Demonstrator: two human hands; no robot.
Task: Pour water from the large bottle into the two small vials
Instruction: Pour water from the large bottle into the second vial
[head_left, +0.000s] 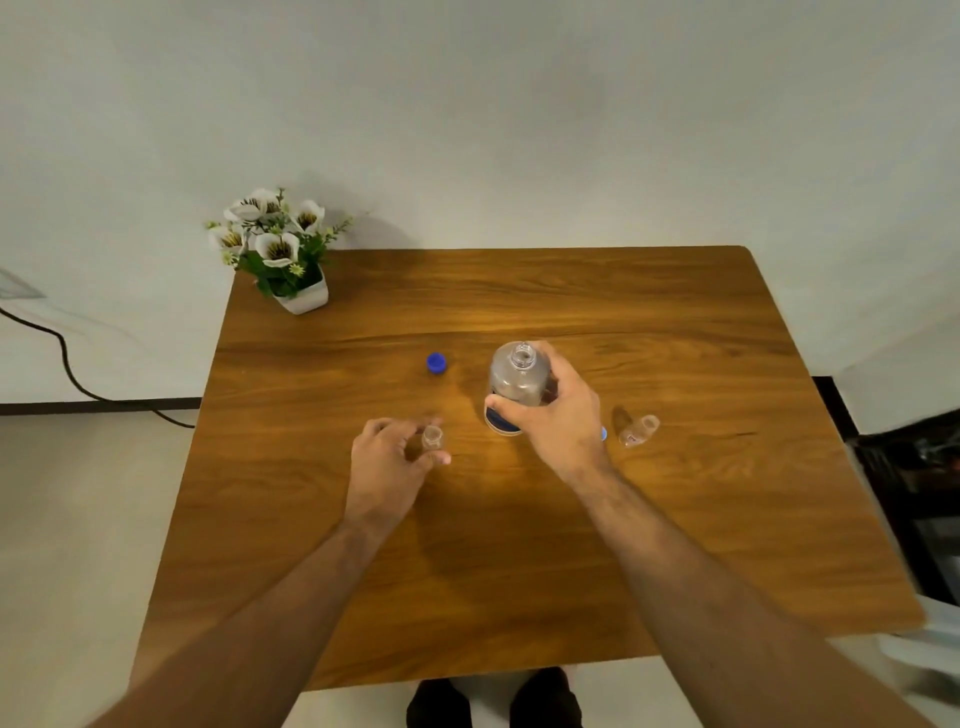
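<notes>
While both hands sit over the wooden worktop (519, 545), items as follows:

1. Bottle (519, 374): clear plastic, blue label at base, upright, mid worktop. Neck open, no cap on. Right hand (558, 415) grips it from the right side, fingers curled round the body, thumb across the front just above the label.

2. Vial no. 1 (432, 437): small, clear, upright, mouth open, left of bottle and near it. Left hand (387, 462) holds it, thumb and fingers pinched narrow round its sides. Contents: can't tell, too small.

3. Vial no. 2 (638, 430): small, clear, tilted or lying on its side, right of bottle, just past the right hand, not touched. Whether capped: can't tell.

4. Blue cap (436, 362): loose on worktop, behind vial no. 1, left of bottle neck, apart from both.

5. Small blue bit (604, 433): peeks out at right wrist edge, mostly hidden; can't tell what it is.

6. Flower pot (301, 296): white, w/ white flowers and green leaves, far left corner of worktop, against the wall.

7. Black cable (67, 369): runs along floor at left, well apart from worktop.

8. Dark shoes (493, 701): under near edge.
</notes>
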